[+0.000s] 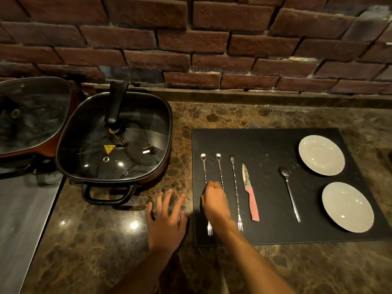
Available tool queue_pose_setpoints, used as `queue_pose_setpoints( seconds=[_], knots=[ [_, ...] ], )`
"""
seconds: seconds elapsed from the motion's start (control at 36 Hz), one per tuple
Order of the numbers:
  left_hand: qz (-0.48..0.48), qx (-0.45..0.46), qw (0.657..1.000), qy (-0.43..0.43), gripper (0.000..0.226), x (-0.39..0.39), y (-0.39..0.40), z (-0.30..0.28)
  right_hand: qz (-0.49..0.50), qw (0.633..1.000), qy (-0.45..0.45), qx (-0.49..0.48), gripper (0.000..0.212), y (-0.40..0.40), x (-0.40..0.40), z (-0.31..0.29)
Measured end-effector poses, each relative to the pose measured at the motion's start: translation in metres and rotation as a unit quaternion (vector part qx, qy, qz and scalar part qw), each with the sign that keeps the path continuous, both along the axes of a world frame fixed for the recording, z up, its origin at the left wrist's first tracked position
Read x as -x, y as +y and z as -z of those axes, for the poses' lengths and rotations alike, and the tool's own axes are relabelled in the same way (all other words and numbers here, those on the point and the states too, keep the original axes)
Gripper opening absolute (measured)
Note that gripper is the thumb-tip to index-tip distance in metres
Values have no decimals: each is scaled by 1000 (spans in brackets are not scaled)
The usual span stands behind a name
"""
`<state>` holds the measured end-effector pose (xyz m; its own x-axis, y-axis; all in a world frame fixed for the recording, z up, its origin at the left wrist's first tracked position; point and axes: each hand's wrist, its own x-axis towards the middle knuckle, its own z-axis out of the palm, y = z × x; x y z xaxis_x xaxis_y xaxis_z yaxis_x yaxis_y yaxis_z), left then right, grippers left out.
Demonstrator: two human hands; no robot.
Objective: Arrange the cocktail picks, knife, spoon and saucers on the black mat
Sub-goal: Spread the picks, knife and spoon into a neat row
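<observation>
Left hand flat on marble counter; brick wall behind.

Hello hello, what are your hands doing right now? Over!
Left hand flat on brown marble counter, open. Right hand closed over two twisted steel cocktail picks on black mat. Nothing in the way.
</observation>
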<state>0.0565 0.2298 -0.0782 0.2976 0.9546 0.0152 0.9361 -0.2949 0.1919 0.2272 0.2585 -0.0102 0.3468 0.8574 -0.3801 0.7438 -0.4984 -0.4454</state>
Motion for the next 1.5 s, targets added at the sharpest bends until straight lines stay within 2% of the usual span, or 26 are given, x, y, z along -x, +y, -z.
queue_pose_setpoints(
  seconds=[0.14, 0.28, 0.39, 0.5, 0.72, 0.89, 1.14, 1.31, 1.42, 1.5],
  knots=[
    [-4, 10, 1000, -5, 51, 0, 0, -1, -27, 1000, -8, -4, 36, 3, 6, 6],
    [-5, 8, 1000, -11, 51, -1, 0, -1, -9, 999, 23, -27, 31, -1, 14, 4],
    [-3, 10, 1000, -11, 51, -1, 0, -3, -23, 1000, 10, -1, 34, 4, 14, 2],
    [-4, 20, 1000, -11, 51, -1, 1, -3, -18, 999, 9, -29, 29, 4, 3, -2],
    [-9, 37, 999, -9, 53, -1, 1, -6, 26, 993, -98, -67, 20, -16, -38, -5],
    [-8, 40, 999, -5, 52, -1, 2, -6, 16, 995, -94, -28, 22, -21, -33, 1],
    [-7, 44, 999, 6, 53, -1, 1, -3, 58, 998, -15, -32, 19, -18, -26, 5],
    [-8, 46, 999, 7, 53, -1, 1, -3, 49, 996, -43, -54, 22, -19, -30, -2],
    [-11, 52, 999, 0, 53, -1, 1, -2, 63, 992, -54, -96, 18, -24, -46, -4],
    [-11, 49, 999, -6, 53, -1, 0, -2, 97, 990, -60, -88, 11, -29, -57, -7]
  ],
)
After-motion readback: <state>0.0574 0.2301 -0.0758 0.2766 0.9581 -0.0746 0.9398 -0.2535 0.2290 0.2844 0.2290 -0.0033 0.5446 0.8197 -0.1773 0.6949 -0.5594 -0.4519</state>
